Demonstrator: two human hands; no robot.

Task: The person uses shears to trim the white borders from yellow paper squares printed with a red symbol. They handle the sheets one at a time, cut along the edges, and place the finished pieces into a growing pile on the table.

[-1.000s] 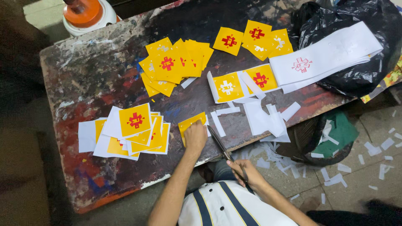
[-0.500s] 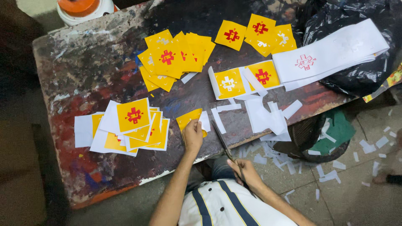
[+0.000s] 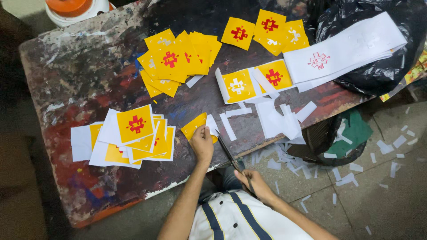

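My left hand (image 3: 203, 145) holds a yellow square paper (image 3: 195, 126) with a white margin at the near edge of the paint-stained table (image 3: 80, 71). In my right hand (image 3: 257, 186) is a pair of scissors (image 3: 230, 155), the blades pointing up toward that paper's right edge. A stack of untrimmed yellow squares on white paper (image 3: 129, 138) lies left of my left hand. A fanned pile of trimmed yellow squares (image 3: 178, 60) with red emblems sits farther back.
White paper offcuts (image 3: 280, 118) litter the table's right side and the floor (image 3: 391, 151). A black bag (image 3: 382, 71) holds long white sheets (image 3: 347, 49). An orange and white container (image 3: 75, 9) stands at the far left. A dark bin (image 3: 333, 142) sits below the table edge.
The view has shifted slightly. My hands stay in nearly the same place, the left on the yellow paper and the right with the scissors at its edge.
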